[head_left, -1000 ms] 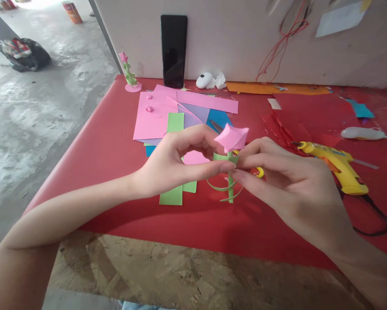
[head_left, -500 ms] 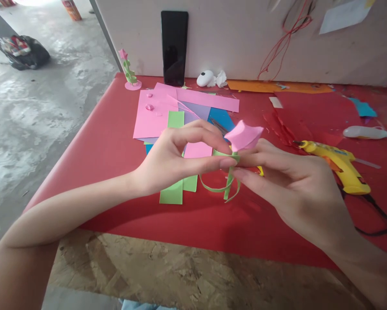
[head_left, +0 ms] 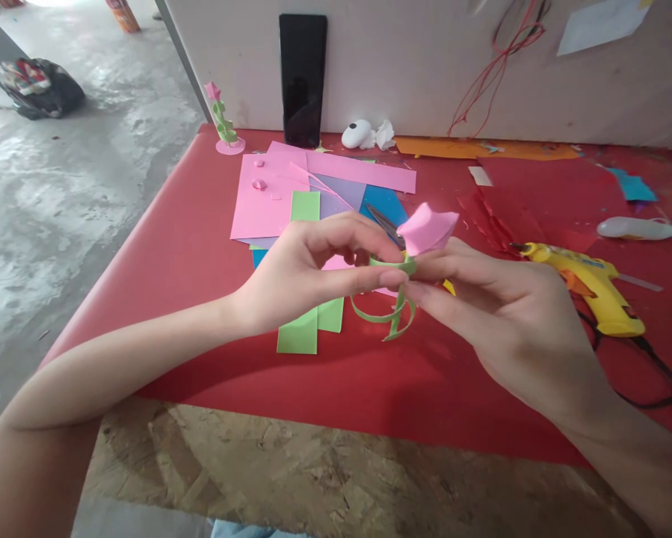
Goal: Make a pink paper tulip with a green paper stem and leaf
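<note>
A paper flower with a puffy pink star head (head_left: 427, 229) is held up over the red table, its thin green stem below the fingers. A narrow green paper strip (head_left: 376, 317) curls in loops around the stem. My left hand (head_left: 336, 258) pinches the strip beside the stem between thumb and fingers. My right hand (head_left: 498, 314) is closed on the stem just under the star, partly hiding it. Behind the hands lie scissors (head_left: 385, 223), mostly covered, on pink paper (head_left: 265, 213), blue paper and green paper strips (head_left: 297, 332).
A finished-looking paper flower (head_left: 227, 134) stands on a pink disc at the back left. A dark phone (head_left: 303, 81) leans on the wall beside a white rounded case (head_left: 356, 134). The yellow glue gun (head_left: 587, 284) lies right, its cord trailing off. Red sheet scraps (head_left: 537, 194) lie behind it.
The green strip has shifted and now makes a wider loop at my left fingertips. The star head has moved slightly right and up, and more of the scissors shows.
</note>
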`<state>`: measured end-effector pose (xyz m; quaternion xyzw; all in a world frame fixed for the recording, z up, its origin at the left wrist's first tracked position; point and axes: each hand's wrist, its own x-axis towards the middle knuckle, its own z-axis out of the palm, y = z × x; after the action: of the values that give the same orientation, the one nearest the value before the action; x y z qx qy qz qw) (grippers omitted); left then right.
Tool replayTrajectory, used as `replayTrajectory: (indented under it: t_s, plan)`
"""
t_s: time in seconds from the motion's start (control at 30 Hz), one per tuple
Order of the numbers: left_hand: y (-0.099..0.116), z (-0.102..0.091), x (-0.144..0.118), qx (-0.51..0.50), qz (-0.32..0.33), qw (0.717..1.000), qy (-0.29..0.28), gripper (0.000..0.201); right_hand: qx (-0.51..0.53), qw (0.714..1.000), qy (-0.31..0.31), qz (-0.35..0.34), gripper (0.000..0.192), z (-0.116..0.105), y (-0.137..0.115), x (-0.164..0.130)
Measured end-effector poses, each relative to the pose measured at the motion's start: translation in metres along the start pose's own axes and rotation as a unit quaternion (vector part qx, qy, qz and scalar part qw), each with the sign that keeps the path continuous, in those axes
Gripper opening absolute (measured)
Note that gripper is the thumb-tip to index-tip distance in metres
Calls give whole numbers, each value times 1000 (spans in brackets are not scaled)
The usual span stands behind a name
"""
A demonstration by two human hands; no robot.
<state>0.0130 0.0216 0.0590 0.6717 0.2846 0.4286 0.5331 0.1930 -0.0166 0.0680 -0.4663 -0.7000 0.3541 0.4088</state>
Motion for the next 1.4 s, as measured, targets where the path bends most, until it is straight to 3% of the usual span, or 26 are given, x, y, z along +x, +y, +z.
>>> replayTrajectory:
  t_s: [0.27, 0.5, 0.87, 1.4]
  plan:
    - [0, 0, 0, 18, -6, 1000, 3, 23, -2, 1000, -2, -1, 7, 1, 2, 1]
    - [-3, 0, -1, 18, -6, 1000, 15, 8, -16, 1000, 10, -22, 10, 2, 2, -1]
    - [-3, 0, -1, -11, 3, 1000, 13, 5, -5, 1000, 1, 0, 9, 3, 1, 0]
    - [1, 2, 0, -21, -82, 996, 20, 8, -21, 1000, -15, -7, 9, 2, 3, 2]
